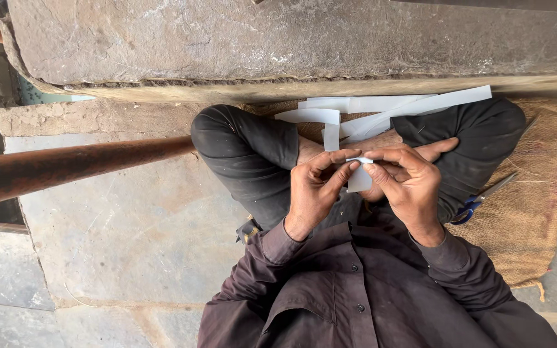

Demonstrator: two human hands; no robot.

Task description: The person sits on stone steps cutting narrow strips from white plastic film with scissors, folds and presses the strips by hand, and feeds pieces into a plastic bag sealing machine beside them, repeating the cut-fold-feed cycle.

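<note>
Dark shirt (356,303), hands (362,183), small white folded paper strip (359,177)

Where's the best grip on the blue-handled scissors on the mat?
Probably at the blue loops, coming from the right hand side. The scissors lie flat on the burlap mat, blades pointing up and away; the loops sit nearest, partly tucked under the trouser leg.

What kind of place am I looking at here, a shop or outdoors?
Probably an outdoor or open-sided floor workspace: the person sits cross-legged on a burlap mat over bare stone paving, by a rough stone slab and rusty pipe.
</note>
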